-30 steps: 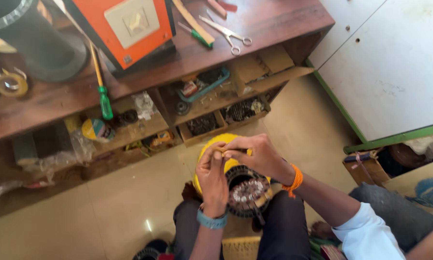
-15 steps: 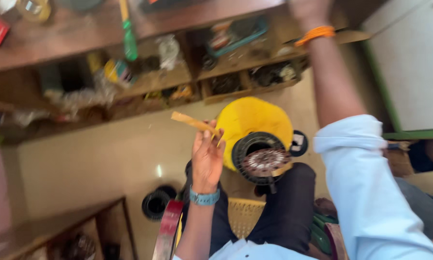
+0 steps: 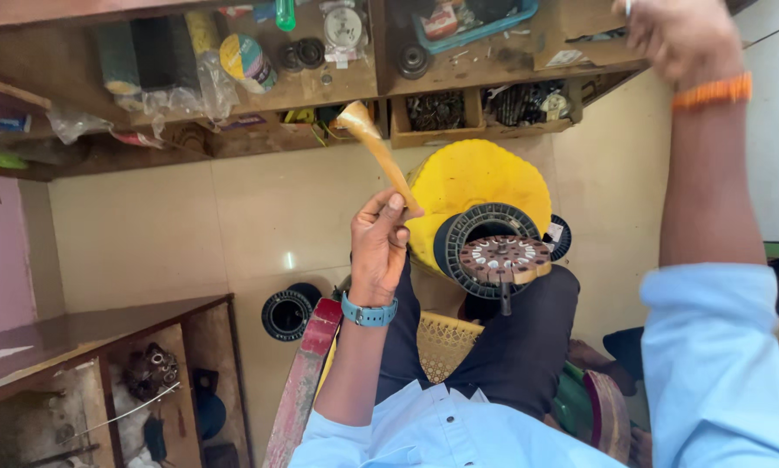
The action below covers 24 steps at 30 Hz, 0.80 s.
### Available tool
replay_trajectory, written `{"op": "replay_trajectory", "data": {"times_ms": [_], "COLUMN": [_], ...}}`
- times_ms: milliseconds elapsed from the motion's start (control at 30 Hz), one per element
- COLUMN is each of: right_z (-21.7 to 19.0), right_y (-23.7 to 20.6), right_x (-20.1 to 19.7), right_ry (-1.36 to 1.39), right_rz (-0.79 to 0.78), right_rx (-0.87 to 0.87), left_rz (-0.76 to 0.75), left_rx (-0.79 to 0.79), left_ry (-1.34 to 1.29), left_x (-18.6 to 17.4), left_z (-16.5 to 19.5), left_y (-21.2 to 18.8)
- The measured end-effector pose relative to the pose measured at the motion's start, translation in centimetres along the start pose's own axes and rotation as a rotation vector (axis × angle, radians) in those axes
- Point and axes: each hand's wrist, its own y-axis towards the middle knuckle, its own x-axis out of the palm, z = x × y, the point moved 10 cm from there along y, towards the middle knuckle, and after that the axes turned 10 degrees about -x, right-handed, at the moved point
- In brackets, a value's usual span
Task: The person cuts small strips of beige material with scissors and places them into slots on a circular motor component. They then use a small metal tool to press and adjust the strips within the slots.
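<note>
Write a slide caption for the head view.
Left hand holds a wooden stick beside a black spool; right hand raised toward the shelves.

We now see our right hand (image 3: 680,35) lifted off the yellow spool (image 3: 472,186) and stretched up to the wooden shelf's (image 3: 320,87) front edge. Our left hand (image 3: 379,238) has left the spool too and pinches a thin tan strip (image 3: 376,147). Our view has swung down, losing the bench top.

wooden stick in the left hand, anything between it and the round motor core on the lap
Nothing visible. The left hand holds the wooden stick up beside the yellow disc; open air lies between it and the motor core.
</note>
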Motion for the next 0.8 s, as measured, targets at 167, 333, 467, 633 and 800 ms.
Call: {"op": "replay_trajectory", "data": {"times_ms": [167, 333, 467, 633, 800], "right_z": [0.1, 1.2, 0.1, -1.5, -3.5], "right_y": [-19.6, -37.6, -43.9, -47.0, -47.7], "right_x": [2.7, 11.5, 14.2, 14.6, 14.3], "right_ry": [0.022, 0.158, 0.154, 0.345, 0.251], "right_rz": [-0.253, -0.636, -0.747, -0.648, -0.626], "right_rx": [0.266, 0.418, 0.415, 0.47, 0.42], "left_rz": [-0.102, -0.184, -0.203, -0.256, -0.284], "left_rx": [-0.025, -0.007, 0.011, -0.056, -0.036], "left_ry": [0.298, 0.583, 0.755, 0.776, 0.77], "left_x": [4.3, 7.4, 7.9, 7.2, 6.6], "left_z": [-1.4, -5.5, -7.4, -9.4, -9.0], "left_y": [-3.5, -7.0, -10.1, -13.4, -15.0]}}
